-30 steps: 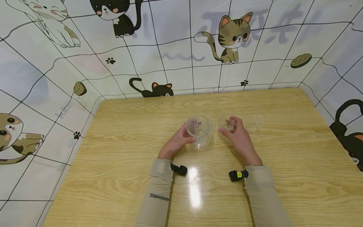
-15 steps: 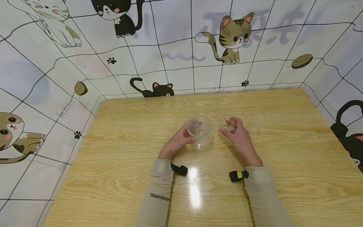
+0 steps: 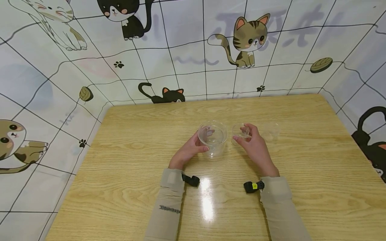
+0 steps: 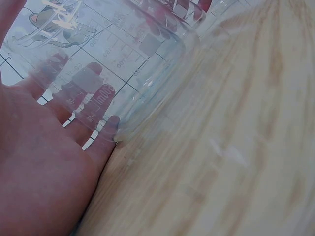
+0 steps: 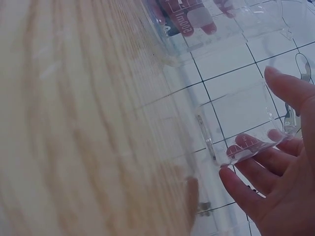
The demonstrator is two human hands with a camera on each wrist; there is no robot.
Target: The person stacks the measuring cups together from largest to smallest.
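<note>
In the head view a large clear beaker (image 3: pixel 214 147) stands upright near the middle of the table. My left hand (image 3: pixel 189 149) grips its left side, thumb at the front and fingers around the back. Printed graduations and a 500 ml mark show on the beaker (image 4: pixel 123 54) in the left wrist view. To its right, my right hand (image 3: pixel 255 145) holds a much smaller clear beaker (image 3: pixel 238 130) between thumb and fingers. This small beaker (image 5: pixel 246 115) also bears printed marks in the right wrist view. A gap separates the two beakers.
Another clear vessel (image 3: pixel 270 131), faint against the wood, stands just right of my right hand. The wooden table (image 3: pixel 129 140) meets a cat-patterned backdrop (image 3: pixel 187 57) at the back and sides.
</note>
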